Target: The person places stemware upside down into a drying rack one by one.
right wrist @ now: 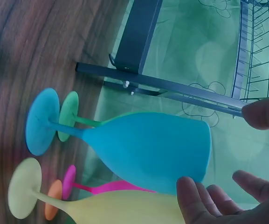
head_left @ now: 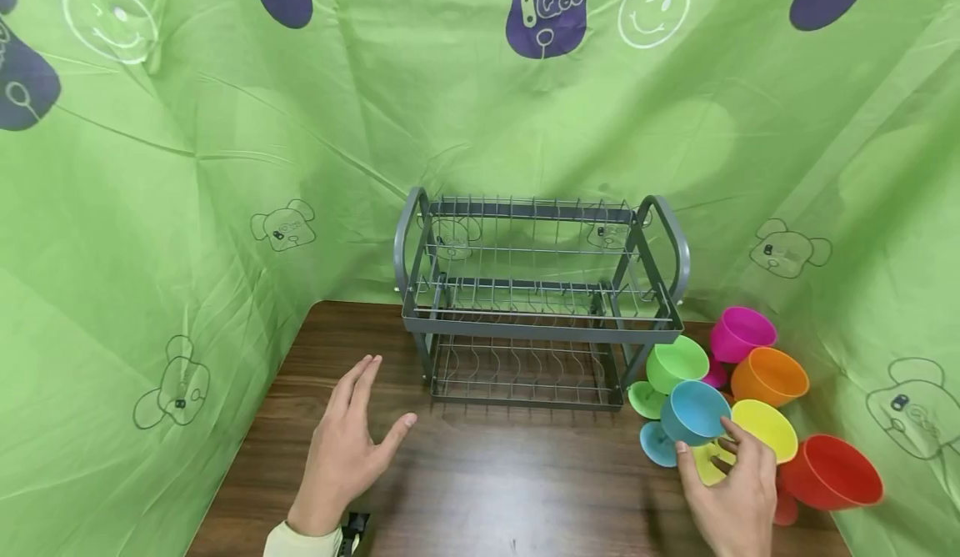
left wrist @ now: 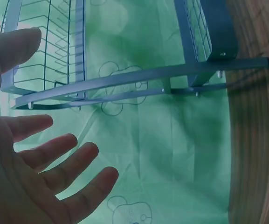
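My right hand (head_left: 731, 486) is at the blue plastic goblet (head_left: 695, 412), thumb and fingers spread at its rim. In the right wrist view one fingertip (right wrist: 188, 186) overlaps the rim of the blue goblet (right wrist: 153, 144), while the thumb stands apart; whether it touches I cannot tell. Around it stand a green goblet (head_left: 677, 363), a yellow goblet (head_left: 768, 432), an orange goblet (head_left: 771, 376), a magenta goblet (head_left: 742, 333) and a red goblet (head_left: 834, 474). My left hand (head_left: 347, 449) hovers over the table with fingers extended and thumb apart, holding nothing.
A grey two-tier dish rack (head_left: 542, 329) stands at the back middle of the brown wooden table (head_left: 517, 474), its right side close to the green goblet. Green printed cloth (head_left: 480, 123) hangs around the back and sides. A dark wristband (head_left: 354, 532) is on the left wrist.
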`<state>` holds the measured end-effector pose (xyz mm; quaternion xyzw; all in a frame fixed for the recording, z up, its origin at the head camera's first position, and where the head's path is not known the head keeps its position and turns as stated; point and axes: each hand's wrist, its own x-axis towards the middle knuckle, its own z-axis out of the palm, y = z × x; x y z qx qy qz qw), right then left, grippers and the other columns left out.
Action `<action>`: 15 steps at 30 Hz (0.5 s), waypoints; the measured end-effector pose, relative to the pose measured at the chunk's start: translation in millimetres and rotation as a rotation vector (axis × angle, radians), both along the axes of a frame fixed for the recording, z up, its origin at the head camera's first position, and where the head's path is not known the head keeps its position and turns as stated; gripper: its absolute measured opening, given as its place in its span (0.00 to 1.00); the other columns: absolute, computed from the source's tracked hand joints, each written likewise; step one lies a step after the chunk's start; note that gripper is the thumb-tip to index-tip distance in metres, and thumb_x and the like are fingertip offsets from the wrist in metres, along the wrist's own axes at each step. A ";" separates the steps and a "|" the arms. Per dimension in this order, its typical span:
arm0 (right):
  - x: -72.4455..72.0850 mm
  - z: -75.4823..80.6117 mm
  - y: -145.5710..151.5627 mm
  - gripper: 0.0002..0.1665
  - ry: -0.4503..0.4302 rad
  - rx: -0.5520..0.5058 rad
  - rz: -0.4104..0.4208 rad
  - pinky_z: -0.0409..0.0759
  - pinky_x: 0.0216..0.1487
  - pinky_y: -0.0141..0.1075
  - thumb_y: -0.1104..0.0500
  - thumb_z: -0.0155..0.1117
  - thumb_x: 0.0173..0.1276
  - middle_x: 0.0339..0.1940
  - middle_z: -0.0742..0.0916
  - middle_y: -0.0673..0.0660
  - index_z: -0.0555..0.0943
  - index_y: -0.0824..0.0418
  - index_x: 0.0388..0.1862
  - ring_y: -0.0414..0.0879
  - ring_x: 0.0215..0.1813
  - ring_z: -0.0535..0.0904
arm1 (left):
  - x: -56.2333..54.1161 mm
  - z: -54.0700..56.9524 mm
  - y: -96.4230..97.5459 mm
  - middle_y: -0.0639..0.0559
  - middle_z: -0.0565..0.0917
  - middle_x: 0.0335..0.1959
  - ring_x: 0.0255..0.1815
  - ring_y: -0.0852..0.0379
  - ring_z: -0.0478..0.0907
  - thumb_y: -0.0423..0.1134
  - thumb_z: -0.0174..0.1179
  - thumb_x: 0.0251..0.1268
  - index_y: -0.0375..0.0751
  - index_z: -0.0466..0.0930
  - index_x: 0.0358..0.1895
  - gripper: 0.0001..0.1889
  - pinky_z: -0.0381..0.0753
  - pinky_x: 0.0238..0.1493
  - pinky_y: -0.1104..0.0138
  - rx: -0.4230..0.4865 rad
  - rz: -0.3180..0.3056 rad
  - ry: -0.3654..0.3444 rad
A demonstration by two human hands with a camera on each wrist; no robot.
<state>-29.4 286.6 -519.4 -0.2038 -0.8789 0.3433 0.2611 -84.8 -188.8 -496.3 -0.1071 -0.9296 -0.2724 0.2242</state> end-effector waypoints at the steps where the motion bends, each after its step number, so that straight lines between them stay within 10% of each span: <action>1: -0.1 -0.7 -0.9 0.46 0.003 -0.010 -0.003 0.63 0.41 0.03 0.59 0.83 0.58 0.62 0.74 0.70 0.72 0.67 0.73 0.52 0.53 0.76 | -0.5 -1.0 0.6 0.41 0.68 0.79 0.74 0.36 0.72 0.54 0.75 0.62 0.50 0.56 0.86 0.52 0.83 0.55 0.36 0.014 -0.005 0.011; 9: -2.4 -7.7 -4.7 0.48 0.034 -0.115 -0.062 0.67 0.45 0.05 0.59 0.83 0.60 0.66 0.75 0.67 0.69 0.65 0.75 0.45 0.56 0.77 | -15.3 -16.2 4.9 0.39 0.73 0.75 0.72 0.38 0.75 0.44 0.75 0.65 0.47 0.63 0.82 0.44 0.78 0.67 0.41 0.201 -0.035 0.030; 15: -5.3 -14.9 -6.5 0.49 0.051 -0.179 -0.119 0.69 0.46 0.06 0.58 0.82 0.61 0.67 0.74 0.64 0.67 0.64 0.76 0.42 0.57 0.76 | -26.1 -30.4 9.4 0.42 0.75 0.71 0.68 0.44 0.77 0.39 0.74 0.68 0.44 0.67 0.79 0.38 0.87 0.57 0.48 0.331 -0.052 -0.032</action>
